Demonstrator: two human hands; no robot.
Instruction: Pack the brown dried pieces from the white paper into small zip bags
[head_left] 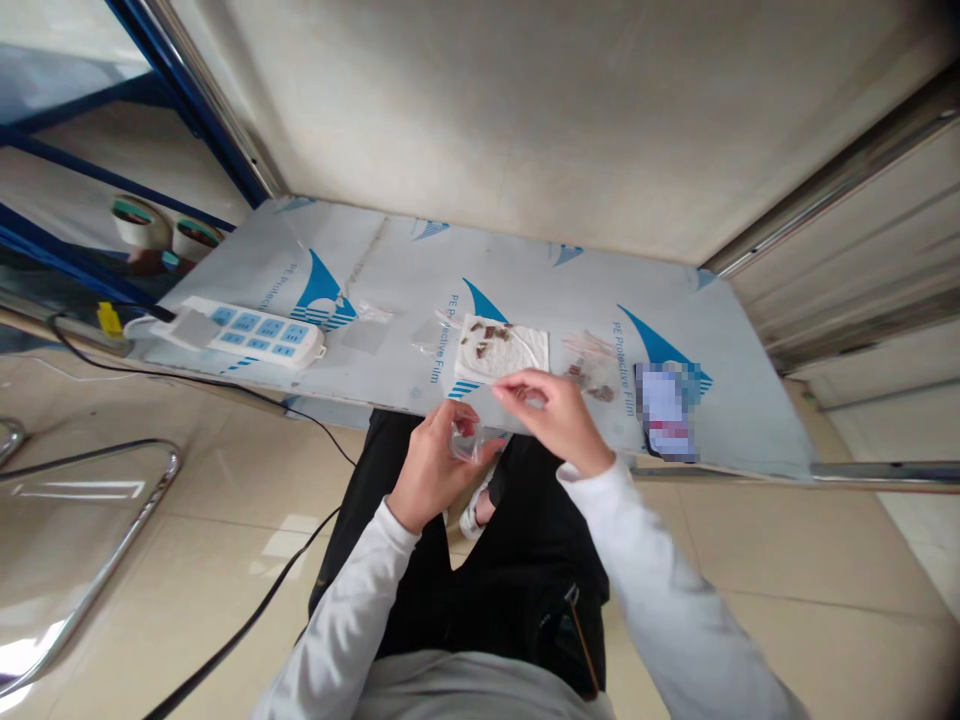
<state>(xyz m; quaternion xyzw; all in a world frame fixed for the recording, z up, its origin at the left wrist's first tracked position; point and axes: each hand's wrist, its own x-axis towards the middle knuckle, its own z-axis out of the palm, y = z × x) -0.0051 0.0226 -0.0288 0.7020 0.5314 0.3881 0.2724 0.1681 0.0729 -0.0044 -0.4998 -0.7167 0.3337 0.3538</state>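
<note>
My left hand [439, 455] is closed around a small clear plastic bag [466, 440] just off the table's front edge. My right hand [555, 410] is held a little above and right of it, thumb and fingertips brought together in a pinch; whatever is in them is too small to make out. Beyond my right fingertips lies a white square pad [517, 352] with several small brown pieces [491, 337] scattered over its left half. To the right of the pad are clear bags [589, 365] with more small brownish pieces in them.
A white power strip [259, 335] with blue sockets lies on the left of the film-covered table [390, 370], its black cable [247, 625] running to the floor. Crumpled clear bags [373, 312] lie mid-table. A blurred-out phone-like object [667, 410] rests at right. A wall rises behind.
</note>
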